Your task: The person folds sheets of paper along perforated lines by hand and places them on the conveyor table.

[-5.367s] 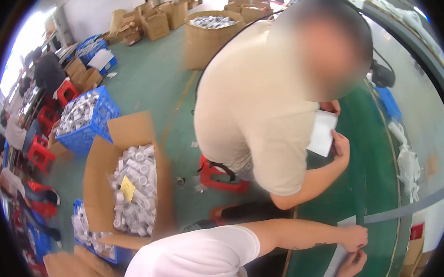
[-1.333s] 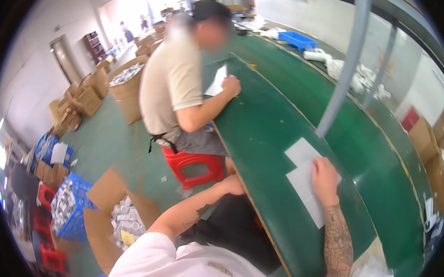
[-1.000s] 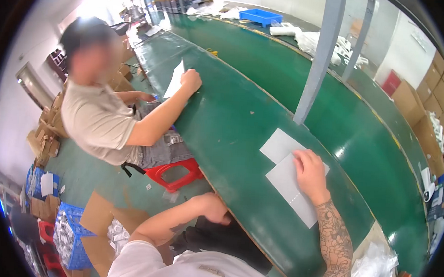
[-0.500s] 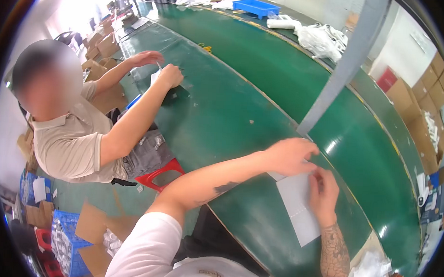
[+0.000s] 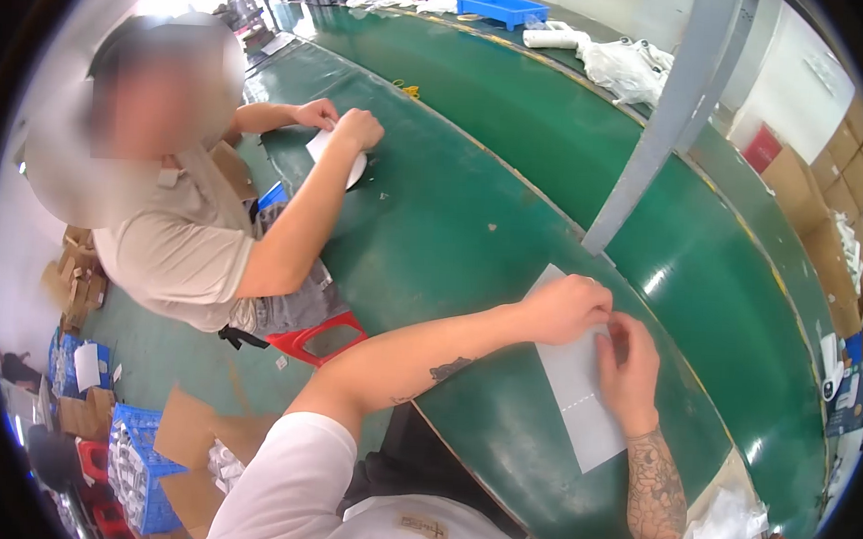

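A long, flat, pale grey-white sheet point(image 5: 579, 425) lies on the green tabletop in front of me, crossed by a dashed white line near its lower end. My left hand point(image 5: 566, 309) reaches over its upper part, fingers curled and closed at the right edge. Against the same edge, my right hand point(image 5: 632, 370) has its thumb and fingers bent together, fingertips almost meeting those of the left. What exactly lies between the fingertips is partly hidden. I cannot tell whether the sheet is paper or a flat bag.
A co-worker point(image 5: 187, 249) sits at the left, handling a white sheet point(image 5: 318, 147). A grey post point(image 5: 638, 177) rises beyond my hands beside the green belt point(image 5: 738, 312). Clear plastic point(image 5: 723, 533) lies at lower right; a blue crate point(image 5: 143, 469) and open carton point(image 5: 188, 432) stand lower left.
My hands have come together at the sheet's right edge, and the left fingers have closed. More of the sheet's upper end shows. The co-worker's hands have drawn together, with the head shifted right.
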The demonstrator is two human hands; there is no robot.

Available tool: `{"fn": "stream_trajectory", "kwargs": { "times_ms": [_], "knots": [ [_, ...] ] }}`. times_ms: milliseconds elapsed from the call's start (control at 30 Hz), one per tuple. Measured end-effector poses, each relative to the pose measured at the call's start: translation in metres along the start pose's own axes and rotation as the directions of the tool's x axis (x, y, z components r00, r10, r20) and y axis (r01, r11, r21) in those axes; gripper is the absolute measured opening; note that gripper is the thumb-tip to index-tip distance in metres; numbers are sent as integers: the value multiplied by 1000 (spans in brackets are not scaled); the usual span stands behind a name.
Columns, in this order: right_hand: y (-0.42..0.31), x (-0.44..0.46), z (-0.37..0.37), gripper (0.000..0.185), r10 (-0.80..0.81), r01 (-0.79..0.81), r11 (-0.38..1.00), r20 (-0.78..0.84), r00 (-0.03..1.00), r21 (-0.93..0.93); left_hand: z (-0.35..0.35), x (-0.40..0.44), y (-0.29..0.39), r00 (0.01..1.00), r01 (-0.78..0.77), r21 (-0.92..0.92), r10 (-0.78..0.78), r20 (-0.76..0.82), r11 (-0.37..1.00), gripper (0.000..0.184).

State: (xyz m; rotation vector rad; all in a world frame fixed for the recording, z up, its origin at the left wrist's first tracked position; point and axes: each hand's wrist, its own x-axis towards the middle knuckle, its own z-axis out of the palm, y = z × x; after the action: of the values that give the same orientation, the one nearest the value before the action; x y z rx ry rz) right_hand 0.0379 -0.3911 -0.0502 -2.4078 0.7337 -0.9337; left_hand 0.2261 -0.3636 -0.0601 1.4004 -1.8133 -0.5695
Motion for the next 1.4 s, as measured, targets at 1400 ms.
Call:
{"fn": "stream_trajectory", "kwargs": {
  "times_ms": [1400],
  "knots": [
    [13, 1, -2, 17, -55, 57, 996, 39, 998, -74, -5, -2, 0, 998, -39, 48, 37, 55, 998, 8]
  ]
}}
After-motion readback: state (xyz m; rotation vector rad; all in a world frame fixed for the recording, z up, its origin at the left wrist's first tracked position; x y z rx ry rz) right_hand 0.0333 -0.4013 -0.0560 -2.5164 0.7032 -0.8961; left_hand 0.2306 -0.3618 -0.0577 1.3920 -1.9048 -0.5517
